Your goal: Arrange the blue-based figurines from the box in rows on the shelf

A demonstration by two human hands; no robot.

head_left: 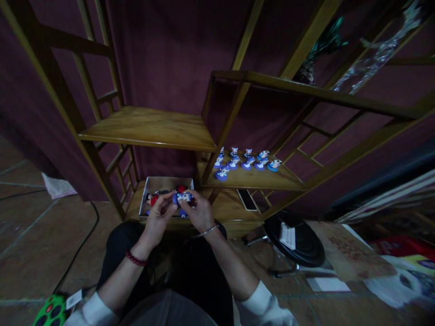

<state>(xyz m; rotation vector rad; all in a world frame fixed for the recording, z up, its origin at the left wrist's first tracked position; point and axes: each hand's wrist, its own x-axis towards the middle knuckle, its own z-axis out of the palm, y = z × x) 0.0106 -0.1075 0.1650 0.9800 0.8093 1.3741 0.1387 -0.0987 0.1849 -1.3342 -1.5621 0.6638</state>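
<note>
Between both hands is a small purple-and-white figurine [183,197], held above an open white box [144,199]. My left hand [160,212] grips its purple base side, and my right hand [200,212] has its fingers around the other end. Inside the box lie more figurines, some with red parts [152,199]; my hands hide part of them. To the right, several small figurines [234,163] stand in rows on a wooden shelf [258,182]. The nearest one there, a purple figurine [222,173], stands at the front left.
A phone [247,200] lies on the lower shelf board. An upper left shelf [149,127] juts out above the box. Right of my legs is a black round stool [299,240] with a white item on it. A green object [50,311] and a black cable [81,244] lie on the floor.
</note>
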